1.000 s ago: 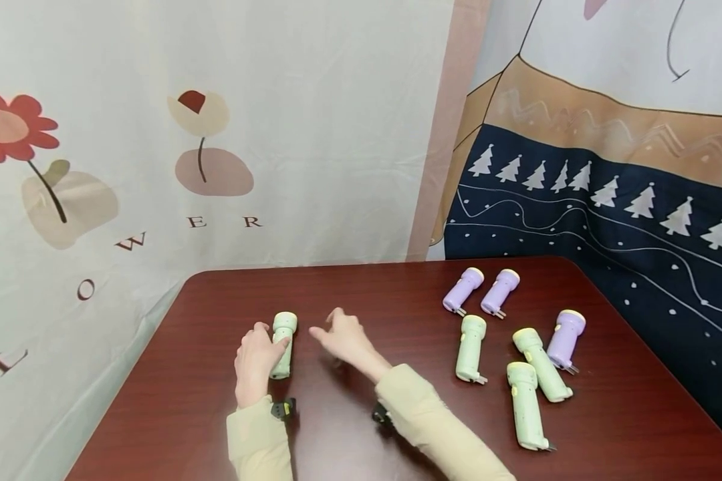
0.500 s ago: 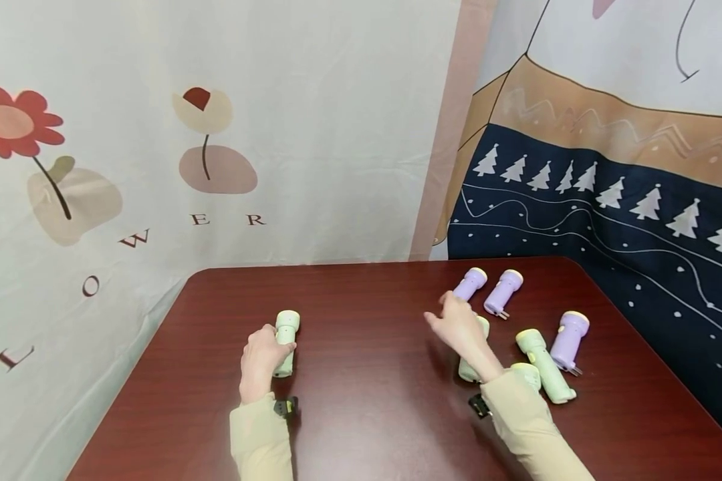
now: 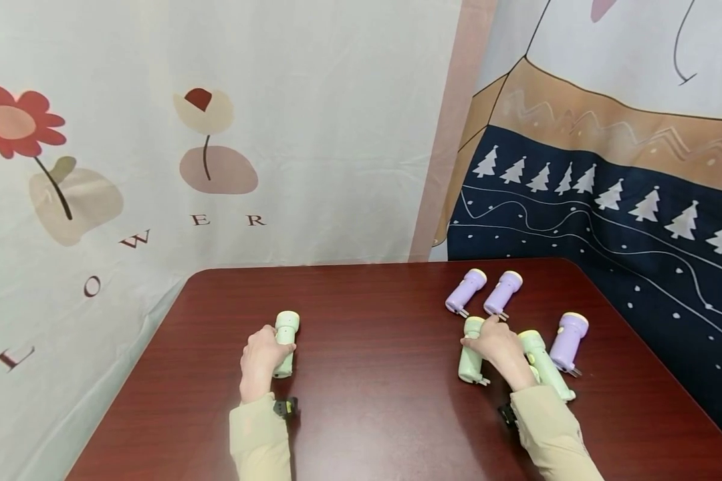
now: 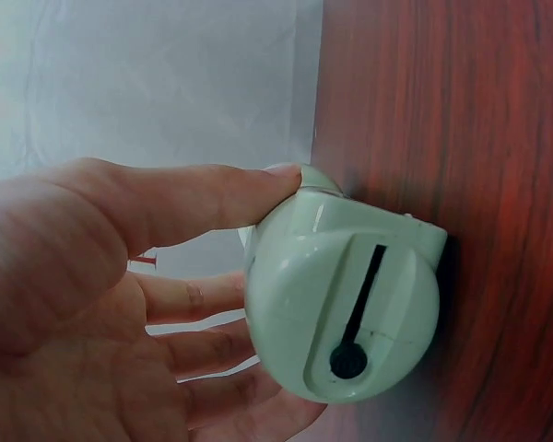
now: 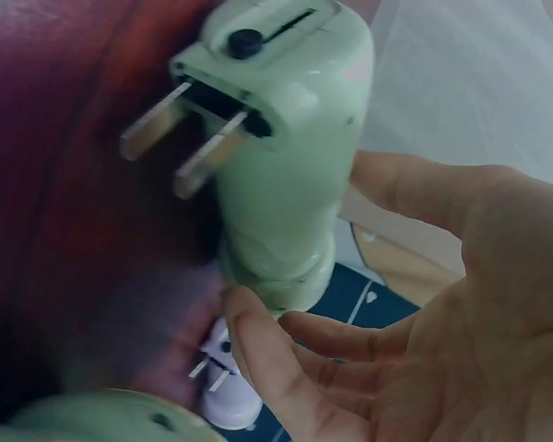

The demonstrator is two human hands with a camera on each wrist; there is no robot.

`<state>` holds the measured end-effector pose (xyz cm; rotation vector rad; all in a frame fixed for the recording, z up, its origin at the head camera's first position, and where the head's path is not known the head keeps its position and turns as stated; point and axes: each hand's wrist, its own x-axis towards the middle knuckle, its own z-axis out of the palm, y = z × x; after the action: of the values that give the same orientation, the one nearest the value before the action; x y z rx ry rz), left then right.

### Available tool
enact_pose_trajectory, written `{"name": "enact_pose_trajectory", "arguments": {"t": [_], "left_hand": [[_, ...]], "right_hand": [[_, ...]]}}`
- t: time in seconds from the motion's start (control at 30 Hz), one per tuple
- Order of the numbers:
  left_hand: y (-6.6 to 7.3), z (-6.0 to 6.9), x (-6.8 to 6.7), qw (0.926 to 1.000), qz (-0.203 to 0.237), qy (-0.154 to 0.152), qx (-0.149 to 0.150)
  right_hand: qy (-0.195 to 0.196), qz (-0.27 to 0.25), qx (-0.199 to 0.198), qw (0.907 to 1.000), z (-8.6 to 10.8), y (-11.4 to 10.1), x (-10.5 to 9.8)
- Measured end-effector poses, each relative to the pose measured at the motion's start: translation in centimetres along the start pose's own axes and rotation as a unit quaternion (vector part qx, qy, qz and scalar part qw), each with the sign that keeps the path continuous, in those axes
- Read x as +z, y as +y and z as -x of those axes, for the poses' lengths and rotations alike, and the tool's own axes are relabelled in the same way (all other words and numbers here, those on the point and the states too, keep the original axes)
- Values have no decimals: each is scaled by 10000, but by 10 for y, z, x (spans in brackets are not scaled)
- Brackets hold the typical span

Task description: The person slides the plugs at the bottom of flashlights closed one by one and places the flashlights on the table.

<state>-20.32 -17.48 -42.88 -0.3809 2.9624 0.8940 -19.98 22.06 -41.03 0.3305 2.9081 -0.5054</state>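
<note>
In the head view, my left hand (image 3: 261, 355) holds a light green flashlight (image 3: 286, 322) on the table's left half. The left wrist view shows the thumb along one side of this flashlight (image 4: 350, 295) and the fingers on the other. My right hand (image 3: 498, 344) is at a second green flashlight (image 3: 470, 366) on the right. The right wrist view has thumb and loosely bent fingers on either side of that flashlight (image 5: 290, 175), whose two plug prongs stick out; no firm grip shows. A third green flashlight (image 3: 544, 371) lies beside the right wrist.
Two purple flashlights (image 3: 464, 294) lie at the back right of the dark red table (image 3: 361, 414); another purple flashlight (image 3: 568, 339) lies farther right. One more green flashlight is almost wholly hidden under the right forearm. Printed curtains (image 3: 337, 133) hang behind the table.
My right hand has swung from beside the left flashlight over to the green ones on the right, then down onto one. My left hand stays at its flashlight. No flashlight has visibly shifted.
</note>
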Motion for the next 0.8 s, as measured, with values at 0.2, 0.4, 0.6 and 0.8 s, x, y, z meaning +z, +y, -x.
{"name": "enact_pose_trajectory", "arguments": {"t": [0.2, 0.4, 0.6, 0.8], "left_hand": [[1, 2, 1, 10000, -20, 87, 13], [3, 4, 1, 9999, -1, 124, -22], [3, 5, 1, 9998, -34, 200, -42], [7, 5, 0, 9994, -201, 282, 86]], "right_hand": [[-319, -157, -98, 9993, -2, 5, 3], [-621, -820, 3, 9947, -3, 7, 6], [-704, -1364, 45, 9881, -5, 10, 7], [-455, -1514, -3, 9874, -6, 11, 10]]}}
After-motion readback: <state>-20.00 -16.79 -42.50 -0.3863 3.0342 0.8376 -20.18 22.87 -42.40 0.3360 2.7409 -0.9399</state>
